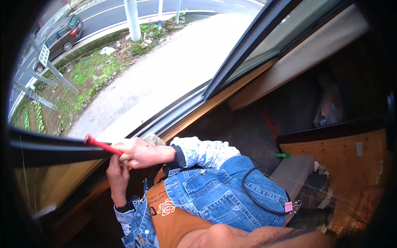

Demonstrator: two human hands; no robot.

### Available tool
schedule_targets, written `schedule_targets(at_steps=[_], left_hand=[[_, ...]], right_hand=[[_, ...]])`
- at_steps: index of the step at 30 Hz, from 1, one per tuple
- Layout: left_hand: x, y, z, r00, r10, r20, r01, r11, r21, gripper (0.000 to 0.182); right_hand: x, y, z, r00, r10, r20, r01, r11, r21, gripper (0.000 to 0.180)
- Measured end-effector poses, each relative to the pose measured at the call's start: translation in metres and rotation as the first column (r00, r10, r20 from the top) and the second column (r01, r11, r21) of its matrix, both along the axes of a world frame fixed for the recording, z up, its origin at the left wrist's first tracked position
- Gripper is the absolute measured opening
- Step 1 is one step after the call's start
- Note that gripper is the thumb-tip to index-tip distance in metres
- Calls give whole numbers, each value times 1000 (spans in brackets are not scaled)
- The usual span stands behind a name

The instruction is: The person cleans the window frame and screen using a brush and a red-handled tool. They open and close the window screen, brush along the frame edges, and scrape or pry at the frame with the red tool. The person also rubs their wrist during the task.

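My right hand [136, 152] is closed around a slim red rod-like tool [104, 147], which points up and left past the fingers and has a wider end. Just below, my left hand [118, 176] has its fingertips raised against the underside of the right hand, beside a small pale yellowish piece [125, 157]. Whether the left fingers grip that piece is hidden. Both hands are at the inner side of a window's dark metal frame [62, 148]. A fuzzy grey-beige thing [155, 140] shows behind the right wrist, by the window track [173, 114].
An open window pane [257, 46] slants at the upper right above a wooden sill [198, 114]. Outside are a pale paved strip [161, 68], poles and a parked car [59, 37]. A black cable [248, 186] with a pink binder clip [289, 206] hangs over the denim jacket.
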State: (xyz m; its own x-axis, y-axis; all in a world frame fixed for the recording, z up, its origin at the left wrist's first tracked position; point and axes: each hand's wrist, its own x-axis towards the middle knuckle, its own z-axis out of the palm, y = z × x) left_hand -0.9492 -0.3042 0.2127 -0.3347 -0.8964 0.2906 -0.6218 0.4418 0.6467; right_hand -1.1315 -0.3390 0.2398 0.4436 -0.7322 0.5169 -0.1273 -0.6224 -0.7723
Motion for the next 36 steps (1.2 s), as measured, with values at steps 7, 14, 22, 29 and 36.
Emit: schedule_targets(at_steps=[7,14,22,29,36], left_hand=[[6,0,-8,995,100,-18,-98,990,102,59],[48,-7,-34,904,421,-75,-415,906,86,62],[93,-8,-35,823,566,-51,-547,813,201,57],[115,-5,-38,807,590,2,-586,801,120,47],[84,-10,-12,854,512,-94,-487,849,204,38]], right_hand=[[-66,26,-5,945,-300,-126,317,938,141,47],[-209,61,-24,211,-958,194,899,268,347,36],[-252,27,-43,226,-973,52,946,232,225,45],[-248,26,-39,248,-968,39,943,250,221,40],[-223,27,-21,350,-936,-39,917,334,221,40]])
